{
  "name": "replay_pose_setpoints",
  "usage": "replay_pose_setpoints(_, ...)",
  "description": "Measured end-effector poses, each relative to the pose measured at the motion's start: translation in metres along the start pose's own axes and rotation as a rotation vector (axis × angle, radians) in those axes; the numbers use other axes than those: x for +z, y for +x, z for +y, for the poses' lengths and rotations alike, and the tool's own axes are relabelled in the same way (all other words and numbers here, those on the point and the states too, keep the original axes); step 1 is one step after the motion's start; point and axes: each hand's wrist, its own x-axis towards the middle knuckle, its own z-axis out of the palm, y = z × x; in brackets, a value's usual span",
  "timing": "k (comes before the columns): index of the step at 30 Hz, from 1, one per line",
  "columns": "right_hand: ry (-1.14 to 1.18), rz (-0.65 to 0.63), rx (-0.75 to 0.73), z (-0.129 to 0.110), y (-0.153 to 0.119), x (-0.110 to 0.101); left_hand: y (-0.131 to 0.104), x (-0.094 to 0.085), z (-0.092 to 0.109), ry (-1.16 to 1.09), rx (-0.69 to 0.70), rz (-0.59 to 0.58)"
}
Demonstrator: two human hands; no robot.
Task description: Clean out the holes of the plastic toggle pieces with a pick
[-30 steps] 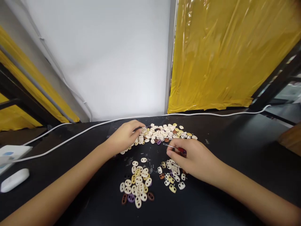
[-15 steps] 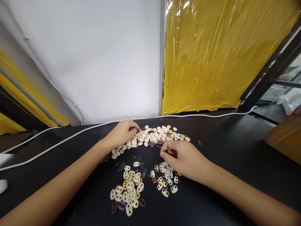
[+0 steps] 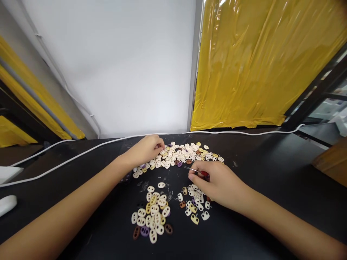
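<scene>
My left hand [image 3: 151, 147] reaches to the left part of a long heap of small oval two-holed pieces [image 3: 187, 152], mostly cream. Its fingers are curled and pressed together at the heap; whatever is between the fingertips is hidden. My right hand [image 3: 214, 178] is closed around a small screwdriver [image 3: 205, 174] with a red handle, its thin metal shaft pointing left just in front of the heap. Under that hand lies a cluster of two-holed pieces with thin pins [image 3: 199, 196]. Nearer to me, left of it, is a pile of oval pieces [image 3: 154, 209] in cream, yellow, purple and brown.
A white cable [image 3: 108, 143] runs along the back of the black table [image 3: 230, 231]. Behind stand a white wall panel [image 3: 135, 72] and yellow plastic sheeting [image 3: 244, 72]. A cardboard box [image 3: 332, 162] is at the right and a white rounded object [image 3: 7, 205] at the left.
The view has shifted, so everything sits a little farther right. Both hands keep nearly the same pose, the left at the heap and the right around the screwdriver.
</scene>
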Motion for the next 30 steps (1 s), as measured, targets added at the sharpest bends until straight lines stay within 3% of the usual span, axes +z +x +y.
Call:
replay_pose_setpoints(14,-0.006,0.071,-0.024,0.014,0.006,0.005,0.0,0.002,-0.008,-0.118,-0.033,-0.004)
replay_pose_setpoints(19,-0.018,0.069,-0.031,0.014,0.006,0.005,-0.003,-0.019,0.0,-0.215,-0.094,0.108)
replay_pose_setpoints(22,-0.02,0.072,-0.028,0.014,0.006,0.004,-0.022,-0.036,0.01,-0.256,-0.13,0.133)
replay_pose_setpoints(24,-0.022,0.076,-0.024,0.015,0.006,0.004,-0.044,-0.041,0.019,-0.279,-0.129,0.077)
replay_pose_setpoints(30,-0.02,0.087,-0.036,0.018,0.007,0.008,-0.112,-0.029,0.04,-0.37,-0.054,-0.195)
